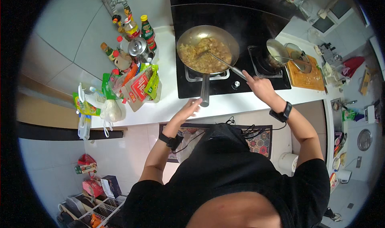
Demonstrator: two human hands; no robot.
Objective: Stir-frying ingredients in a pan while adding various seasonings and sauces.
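Note:
A metal wok (233,55) sits on the left burner of the black glass cooktop (192,89). Chopped, browned food (221,49) covers its bottom. My right hand (260,86) grips the handle of a metal spatula (230,66), whose blade is partly sunk in the food. At the counter's front edge, my left hand (188,109) is beside the end of the wok handle (205,91), fingers apart and not wrapped around it. Whether a fingertip touches the handle cannot be told.
A saucepan (272,47) with a utensil stands on the right burner. Further right, a glass lid (302,62) rests on a wooden cutting board (306,80). Sauce bottles (148,32) and a bin of seasoning packets (156,94) crowd the left counter. Cables (252,131) hang before me.

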